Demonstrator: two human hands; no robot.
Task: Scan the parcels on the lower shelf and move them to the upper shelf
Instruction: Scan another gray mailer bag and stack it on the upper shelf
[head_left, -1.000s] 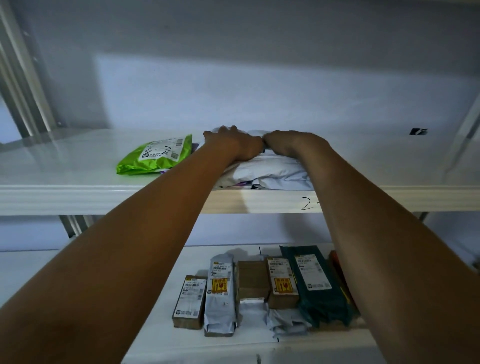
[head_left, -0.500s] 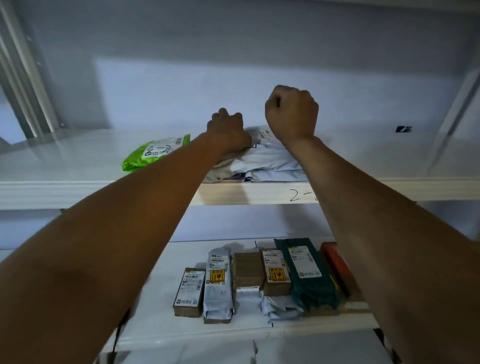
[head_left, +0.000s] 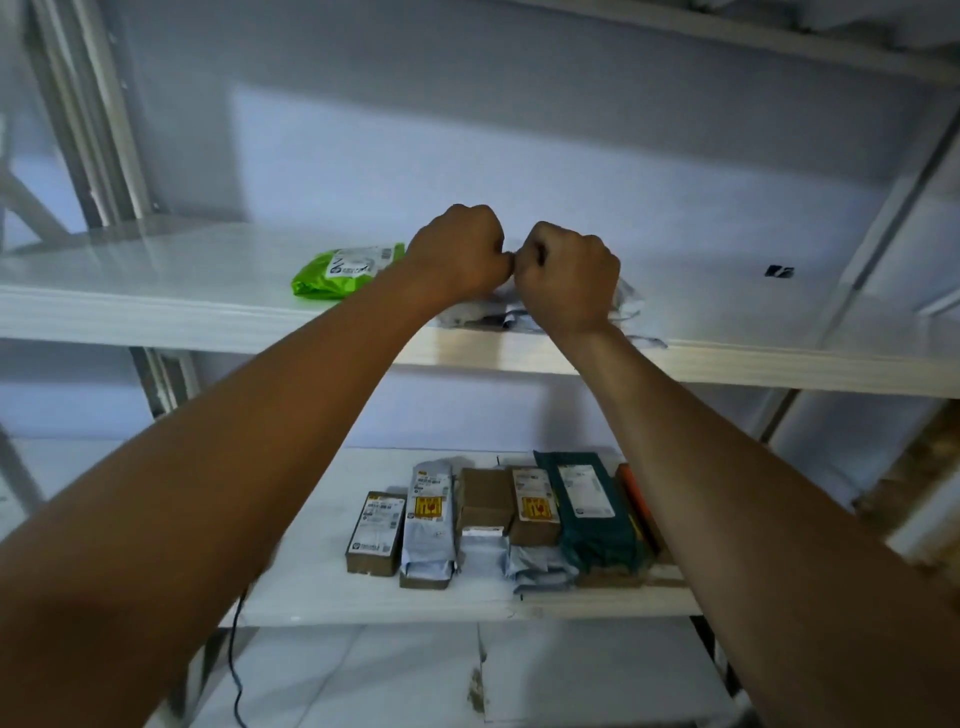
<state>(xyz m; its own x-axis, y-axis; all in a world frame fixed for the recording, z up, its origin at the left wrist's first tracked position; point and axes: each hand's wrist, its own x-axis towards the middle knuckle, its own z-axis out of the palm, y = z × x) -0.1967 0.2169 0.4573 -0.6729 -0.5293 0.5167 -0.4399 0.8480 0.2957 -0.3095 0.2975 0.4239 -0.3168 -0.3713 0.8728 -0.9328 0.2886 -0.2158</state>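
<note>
Both my hands are curled into fists over the upper shelf, their knuckles touching. My left hand and my right hand hover just above a white soft parcel, which they mostly hide. Nothing shows inside either fist. A green parcel lies to the left of them on the same shelf. Several parcels stand in a row on the lower shelf: a brown box, a grey bag, a box with a yellow label and a dark green parcel.
Metal shelf uprights rise at the left, and another upright stands at the right. A small black mark sits at the right of the upper shelf. A thin cable hangs below the lower shelf's front edge. An orange parcel stands behind my right forearm.
Both hands pressed on the white parcel a second ago. The right hand then lifted as a fist; now both fists meet just above the parcel. The view has tilted.
</note>
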